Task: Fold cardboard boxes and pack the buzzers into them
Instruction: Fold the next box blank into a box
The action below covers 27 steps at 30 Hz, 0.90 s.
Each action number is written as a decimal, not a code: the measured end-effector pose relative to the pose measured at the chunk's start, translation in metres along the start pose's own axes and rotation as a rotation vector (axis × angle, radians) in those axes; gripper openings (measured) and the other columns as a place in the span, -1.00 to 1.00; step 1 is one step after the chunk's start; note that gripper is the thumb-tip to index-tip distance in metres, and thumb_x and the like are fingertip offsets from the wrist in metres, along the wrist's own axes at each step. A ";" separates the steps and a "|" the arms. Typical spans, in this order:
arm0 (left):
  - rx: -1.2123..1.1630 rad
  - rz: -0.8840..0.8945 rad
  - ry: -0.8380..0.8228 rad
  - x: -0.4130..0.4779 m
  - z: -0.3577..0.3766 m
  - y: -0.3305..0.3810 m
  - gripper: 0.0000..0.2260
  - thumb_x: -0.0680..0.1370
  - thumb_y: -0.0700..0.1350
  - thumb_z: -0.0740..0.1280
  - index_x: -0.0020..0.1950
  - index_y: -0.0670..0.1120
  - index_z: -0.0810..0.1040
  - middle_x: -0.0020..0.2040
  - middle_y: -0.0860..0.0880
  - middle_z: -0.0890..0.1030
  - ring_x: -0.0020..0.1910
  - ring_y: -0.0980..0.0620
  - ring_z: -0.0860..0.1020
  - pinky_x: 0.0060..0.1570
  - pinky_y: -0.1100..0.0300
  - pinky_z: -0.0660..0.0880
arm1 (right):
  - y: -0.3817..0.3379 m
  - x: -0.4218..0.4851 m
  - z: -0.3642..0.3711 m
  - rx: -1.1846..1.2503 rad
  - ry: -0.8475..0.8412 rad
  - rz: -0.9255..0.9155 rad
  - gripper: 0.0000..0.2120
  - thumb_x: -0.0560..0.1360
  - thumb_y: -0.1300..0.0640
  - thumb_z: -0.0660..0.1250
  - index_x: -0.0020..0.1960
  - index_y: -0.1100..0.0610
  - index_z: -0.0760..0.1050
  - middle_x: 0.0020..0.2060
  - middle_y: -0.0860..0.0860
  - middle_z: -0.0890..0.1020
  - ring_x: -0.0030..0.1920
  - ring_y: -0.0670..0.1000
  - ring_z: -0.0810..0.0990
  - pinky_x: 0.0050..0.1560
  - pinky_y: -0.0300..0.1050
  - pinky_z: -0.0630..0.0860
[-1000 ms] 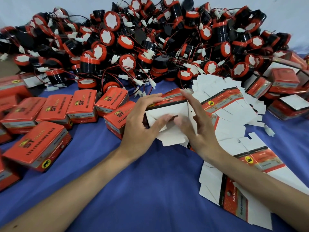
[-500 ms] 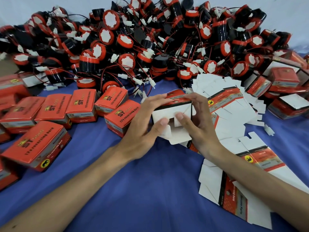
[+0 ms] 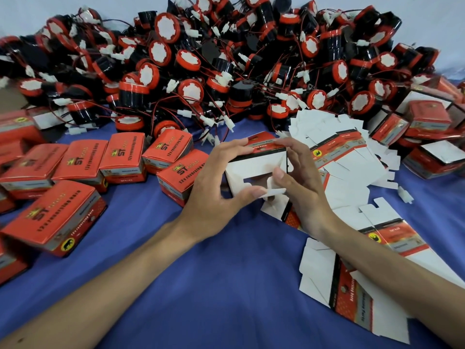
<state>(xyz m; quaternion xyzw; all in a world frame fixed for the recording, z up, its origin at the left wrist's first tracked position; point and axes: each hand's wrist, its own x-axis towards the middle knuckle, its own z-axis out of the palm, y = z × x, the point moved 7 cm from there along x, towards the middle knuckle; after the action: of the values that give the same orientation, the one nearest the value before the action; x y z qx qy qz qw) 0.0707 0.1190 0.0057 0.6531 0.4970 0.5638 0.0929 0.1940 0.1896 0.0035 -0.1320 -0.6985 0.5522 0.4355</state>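
While both grip, box (image 3: 254, 170) sits between left hand (image 3: 216, 195) and right hand (image 3: 302, 187).

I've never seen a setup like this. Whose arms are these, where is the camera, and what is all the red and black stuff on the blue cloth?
There is no machine here, only a person working with bare hands. The single picture comes from a camera worn on the head, looking forward and down. The left hand and right hand hold a half-folded cardboard box between them, thumbs at its white end flaps. Behind it lies a big heap of buzzers, black and red with thin wires. To the left sit closed boxes; to the right, flat unfolded boxes. Everything rests on a blue cloth.
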 end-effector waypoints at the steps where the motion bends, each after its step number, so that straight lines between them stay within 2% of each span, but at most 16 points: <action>1: 0.002 0.000 0.004 0.000 0.000 0.000 -0.48 0.50 0.23 0.31 0.32 -0.05 0.39 0.35 -0.06 0.43 0.37 0.15 0.37 0.30 0.33 0.30 | 0.000 0.000 0.000 -0.002 0.001 0.002 -0.68 0.52 0.08 0.27 0.23 -0.19 0.40 0.20 -0.13 0.50 0.01 -0.14 0.63 -0.07 -0.17 0.58; 4: -0.009 -0.017 -0.001 0.000 0.000 0.000 -0.50 0.50 0.22 0.31 0.32 -0.04 0.39 0.35 -0.05 0.43 0.36 0.16 0.37 0.29 0.34 0.29 | -0.001 0.001 0.000 -0.073 0.041 -0.010 -0.69 0.52 0.08 0.29 0.22 -0.12 0.34 0.19 0.00 0.46 0.04 -0.20 0.60 -0.11 -0.19 0.59; 7: -0.041 -0.059 -0.019 0.001 0.001 -0.002 -0.50 0.47 0.22 0.34 0.32 0.02 0.38 0.34 0.01 0.43 0.36 0.16 0.39 0.29 0.30 0.33 | 0.001 0.002 0.001 -0.110 0.064 0.016 -0.68 0.53 0.14 0.29 0.21 -0.13 0.32 0.17 0.00 0.46 -0.07 -0.13 0.64 -0.32 -0.05 0.61; 9: -0.104 -0.101 -0.004 0.000 0.001 -0.004 -0.51 0.45 0.20 0.37 0.31 0.07 0.36 0.32 0.07 0.45 0.33 0.13 0.42 0.27 0.25 0.39 | 0.002 0.002 0.000 -0.115 0.071 0.028 -0.67 0.52 0.12 0.29 0.20 -0.18 0.32 0.18 0.03 0.46 -0.17 -0.05 0.66 -0.45 -0.09 0.56; 11: -0.202 -0.142 0.061 -0.001 -0.001 -0.006 -0.54 0.45 0.09 0.39 0.27 0.07 0.31 0.31 0.01 0.47 0.31 0.06 0.46 0.25 0.15 0.44 | 0.001 0.001 0.000 -0.136 0.079 0.013 -0.67 0.52 0.06 0.32 0.18 -0.26 0.33 0.16 0.00 0.46 -0.24 -0.02 0.64 -0.50 -0.16 0.52; 14: -0.240 -0.111 0.133 -0.002 -0.003 -0.004 -0.67 0.49 -0.01 0.33 0.12 0.04 0.22 0.28 -0.18 0.46 0.30 -0.02 0.46 0.25 0.01 0.45 | -0.001 0.000 0.002 -0.163 0.061 -0.021 -0.69 0.51 -0.03 0.28 0.17 -0.35 0.35 0.13 -0.08 0.48 -0.32 0.04 0.59 -0.50 -0.20 0.48; 17: -0.226 -0.120 0.157 -0.002 -0.005 -0.006 -0.77 0.53 -0.02 0.28 0.08 0.05 0.26 0.24 -0.13 0.49 0.28 0.07 0.47 0.23 0.10 0.43 | -0.003 -0.003 0.004 -0.072 -0.002 -0.035 -0.70 0.55 0.01 0.22 0.26 -0.24 0.35 0.11 -0.21 0.53 -0.29 -0.02 0.56 -0.44 -0.23 0.49; 19: -0.189 -0.124 0.151 -0.001 -0.006 -0.007 -0.80 0.54 0.00 0.26 0.12 0.07 0.31 0.23 -0.05 0.49 0.27 0.14 0.46 0.23 0.19 0.41 | -0.004 -0.004 0.006 -0.060 -0.038 -0.037 -0.64 0.53 0.05 0.25 0.29 -0.18 0.32 0.15 -0.23 0.52 -0.20 -0.10 0.58 -0.38 -0.27 0.50; 23: -0.093 -0.109 0.083 0.001 -0.003 -0.007 -0.74 0.58 0.01 0.21 0.21 -0.06 0.39 0.24 -0.03 0.49 0.29 0.14 0.44 0.27 0.23 0.35 | -0.002 -0.002 0.007 -0.154 0.011 -0.012 -0.62 0.48 0.00 0.33 0.22 -0.25 0.29 0.16 -0.16 0.48 -0.18 -0.16 0.61 -0.34 -0.36 0.48; 27: -0.100 -0.086 -0.003 0.000 0.001 -0.004 -0.64 0.56 -0.01 0.22 0.29 -0.17 0.37 0.29 -0.06 0.45 0.32 0.09 0.42 0.30 0.18 0.35 | 0.000 -0.003 0.004 -0.234 0.054 -0.010 -0.64 0.52 0.05 0.33 0.22 -0.17 0.26 0.20 0.03 0.45 -0.19 -0.16 0.58 -0.35 -0.39 0.46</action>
<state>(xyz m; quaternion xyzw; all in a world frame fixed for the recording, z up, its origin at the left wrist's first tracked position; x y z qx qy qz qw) 0.0693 0.1210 0.0027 0.6266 0.4957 0.5823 0.1503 0.1921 0.1849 0.0024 -0.1932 -0.7467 0.4610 0.4388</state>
